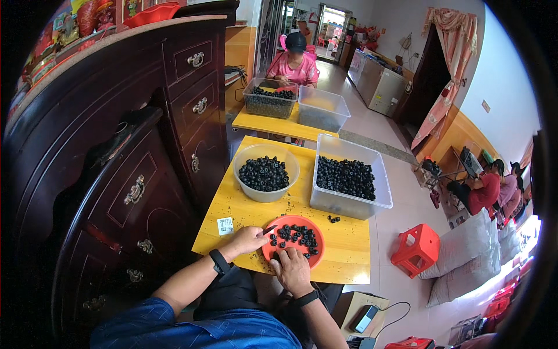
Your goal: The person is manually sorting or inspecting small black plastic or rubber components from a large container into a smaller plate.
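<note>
A round orange-red plate (318, 256) lies near the front edge of the yellow table, with many small black ring-shaped parts (299, 234) spread over it. At its left rim my left hand (247, 239) is closed round a slim dark tool (269, 230), whose tip points over the plate; its exact kind is too small to tell. My right hand (294, 271) rests over the plate's near side, fingers bent down among the black parts. Whatever sits between its thumb and fingers is hidden.
Beyond the plate stand a round translucent tub (239, 177) and a rectangular clear bin (381, 195), both holding black parts. A few loose parts (333, 219) and a white card (225, 226) lie on the table (349, 256). A dark cabinet (192, 75) borders the left; a person (302, 70) sits opposite.
</note>
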`<state>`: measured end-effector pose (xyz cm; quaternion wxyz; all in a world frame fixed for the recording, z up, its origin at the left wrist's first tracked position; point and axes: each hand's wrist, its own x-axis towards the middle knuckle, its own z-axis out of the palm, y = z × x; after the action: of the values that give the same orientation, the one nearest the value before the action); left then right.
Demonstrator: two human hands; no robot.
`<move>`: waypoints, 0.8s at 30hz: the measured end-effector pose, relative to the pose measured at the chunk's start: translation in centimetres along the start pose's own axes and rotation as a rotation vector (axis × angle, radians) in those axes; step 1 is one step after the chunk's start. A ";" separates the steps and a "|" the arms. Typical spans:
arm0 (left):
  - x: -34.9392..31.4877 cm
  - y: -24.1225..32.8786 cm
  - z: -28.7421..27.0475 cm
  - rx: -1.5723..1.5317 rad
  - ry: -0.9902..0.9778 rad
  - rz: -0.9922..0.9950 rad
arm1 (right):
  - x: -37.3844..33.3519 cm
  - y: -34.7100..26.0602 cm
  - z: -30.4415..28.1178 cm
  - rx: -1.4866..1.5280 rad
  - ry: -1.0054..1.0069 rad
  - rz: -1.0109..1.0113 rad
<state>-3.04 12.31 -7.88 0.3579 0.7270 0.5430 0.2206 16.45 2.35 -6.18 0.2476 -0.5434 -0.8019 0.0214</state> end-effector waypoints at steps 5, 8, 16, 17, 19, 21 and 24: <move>-0.2 0.0 -0.1 0.001 0.000 0.010 | 0.2 -0.1 -0.2 0.010 -0.056 0.060; 0.0 -0.5 0.2 0.010 0.015 0.017 | 0.4 -0.1 -0.1 0.042 -0.015 0.073; -0.3 0.4 -0.4 0.002 -0.013 -0.024 | 1.4 -0.4 -0.7 0.072 -0.121 0.171; -0.3 0.6 -0.5 -0.009 -0.024 -0.049 | 1.4 -0.3 -0.7 0.071 -0.121 0.171; -0.3 0.5 -0.5 -0.009 -0.020 -0.032 | 1.4 -0.4 -0.5 0.087 -0.128 0.186; -0.3 0.6 -0.6 -0.010 -0.017 -0.016 | 1.4 -0.4 -0.3 0.070 -0.125 0.185; -0.3 0.5 -0.6 -0.016 -0.023 -0.018 | 1.3 -0.4 -0.3 0.054 -0.114 0.178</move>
<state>-3.21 12.11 -7.08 0.3716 0.7216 0.5438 0.2133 15.85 3.30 -5.32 0.2129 -0.6034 -0.7625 0.0957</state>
